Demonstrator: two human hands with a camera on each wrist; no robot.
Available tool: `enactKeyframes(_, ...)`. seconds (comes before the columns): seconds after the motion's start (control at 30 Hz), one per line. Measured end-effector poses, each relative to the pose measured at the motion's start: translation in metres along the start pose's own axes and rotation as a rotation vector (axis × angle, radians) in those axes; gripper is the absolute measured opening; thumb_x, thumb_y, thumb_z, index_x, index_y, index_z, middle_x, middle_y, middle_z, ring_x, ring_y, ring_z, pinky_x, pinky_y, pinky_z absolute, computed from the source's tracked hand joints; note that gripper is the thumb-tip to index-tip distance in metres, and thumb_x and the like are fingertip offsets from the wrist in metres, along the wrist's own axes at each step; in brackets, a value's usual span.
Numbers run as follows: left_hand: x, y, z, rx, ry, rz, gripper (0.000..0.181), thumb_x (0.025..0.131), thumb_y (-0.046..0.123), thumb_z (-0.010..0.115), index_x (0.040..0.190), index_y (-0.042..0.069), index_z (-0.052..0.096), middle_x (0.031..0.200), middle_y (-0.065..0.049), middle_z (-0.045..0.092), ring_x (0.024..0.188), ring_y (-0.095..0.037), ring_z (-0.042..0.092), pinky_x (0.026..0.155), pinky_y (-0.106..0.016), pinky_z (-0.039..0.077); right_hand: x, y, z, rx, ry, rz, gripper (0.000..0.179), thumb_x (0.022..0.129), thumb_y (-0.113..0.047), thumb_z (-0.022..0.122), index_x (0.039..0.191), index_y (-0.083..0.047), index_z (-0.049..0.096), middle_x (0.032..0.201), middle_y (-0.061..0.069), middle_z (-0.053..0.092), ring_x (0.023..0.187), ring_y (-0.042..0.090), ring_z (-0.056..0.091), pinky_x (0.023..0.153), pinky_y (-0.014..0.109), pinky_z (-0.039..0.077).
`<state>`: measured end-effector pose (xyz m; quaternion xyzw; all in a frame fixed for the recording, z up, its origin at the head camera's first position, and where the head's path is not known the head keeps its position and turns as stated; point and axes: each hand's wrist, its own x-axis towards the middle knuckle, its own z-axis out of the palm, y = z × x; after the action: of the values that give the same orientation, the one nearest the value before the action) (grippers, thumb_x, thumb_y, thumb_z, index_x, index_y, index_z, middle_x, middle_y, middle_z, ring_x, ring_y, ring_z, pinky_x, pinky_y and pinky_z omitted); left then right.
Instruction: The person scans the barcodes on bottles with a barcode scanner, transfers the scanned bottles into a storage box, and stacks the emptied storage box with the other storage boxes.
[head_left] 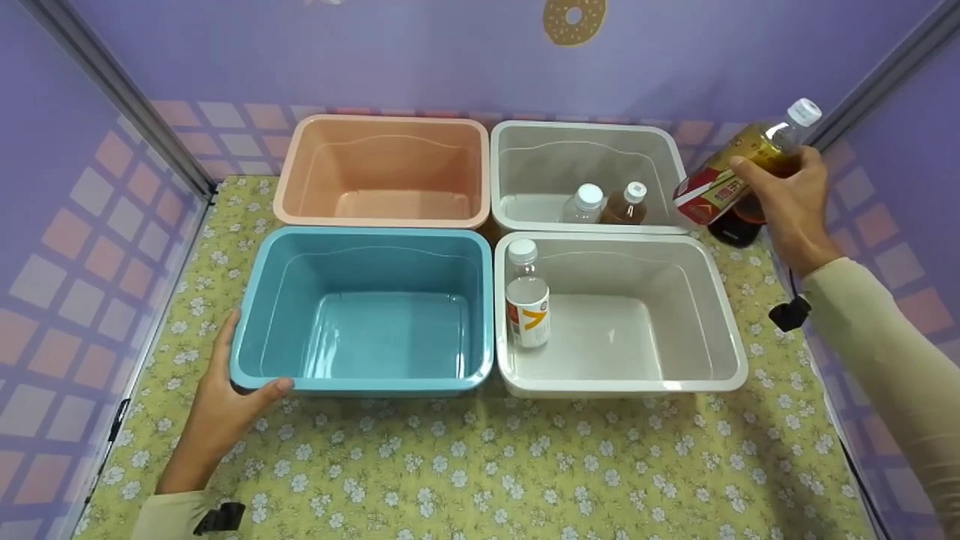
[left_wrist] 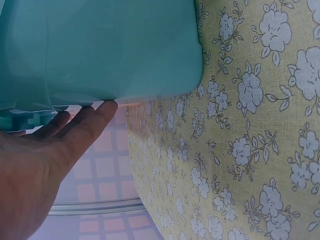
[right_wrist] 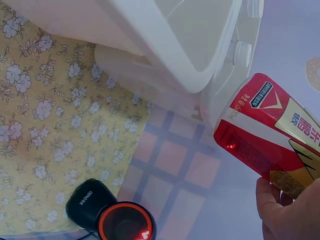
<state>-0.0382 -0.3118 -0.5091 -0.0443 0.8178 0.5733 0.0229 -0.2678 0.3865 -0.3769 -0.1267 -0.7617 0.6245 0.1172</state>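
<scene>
My right hand holds a plastic drink bottle with a white cap and a red and yellow label. It is tilted, cap up to the right, with its base close to the right end of the back grey bin. In the right wrist view the red part of the bottle's label faces the camera. My left hand rests at the front left corner of the blue bin, thumb at the front rim. Its straight fingers touch the bin's side just under the rim.
A bottle with a white label stands in the front grey bin. A clear bottle and a brown bottle are in the back grey bin. Behind the blue bin sits a pink bin. A black device stands at the right.
</scene>
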Motion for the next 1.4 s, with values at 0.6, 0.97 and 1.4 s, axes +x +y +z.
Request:
enactKeyframes(0.6, 0.001, -0.001, 0.001, -0.020, -0.005, -0.016, 0.118, 0.099, 0.016, 0.083, 0.177, 0.044, -0.002, 0.176, -0.033, 0.016, 0.145, -0.057, 0.045, 0.092, -0.015, 0.056, 0.000, -0.012, 0.019, -0.236, -0.085, -0.128, 0.063, 0.099, -0.030, 0.086, 0.149, -0.011, 0.053, 0.135, 0.001, 0.062, 0.124, 0.019, 0.061, 0.114, 0.042, 0.054)
enactKeyframes(0.97, -0.001, -0.005, -0.001, -0.023, -0.011, 0.021, 0.115, 0.100, 0.020, 0.083, 0.175, 0.050, 0.001, 0.174, -0.036, 0.018, 0.143, -0.056, 0.047, 0.095, -0.020, 0.058, 0.005, -0.016, 0.028, -0.355, -0.098, -0.208, 0.071, 0.095, -0.030, 0.089, 0.151, -0.008, 0.050, 0.134, 0.000, 0.060, 0.127, 0.021, 0.061, 0.115, 0.036, 0.053)
enactKeyframes(1.4, -0.003, 0.000, 0.001, 0.013, 0.006, 0.010, 0.118, 0.099, 0.015, 0.082, 0.177, 0.043, -0.001, 0.178, -0.030, 0.015, 0.148, -0.058, 0.043, 0.092, -0.012, 0.053, 0.011, -0.018, 0.037, -0.429, -0.153, -0.274, 0.074, 0.098, -0.020, 0.085, 0.157, -0.007, 0.043, 0.148, 0.011, 0.056, 0.138, 0.026, 0.056, 0.119, 0.038, 0.050)
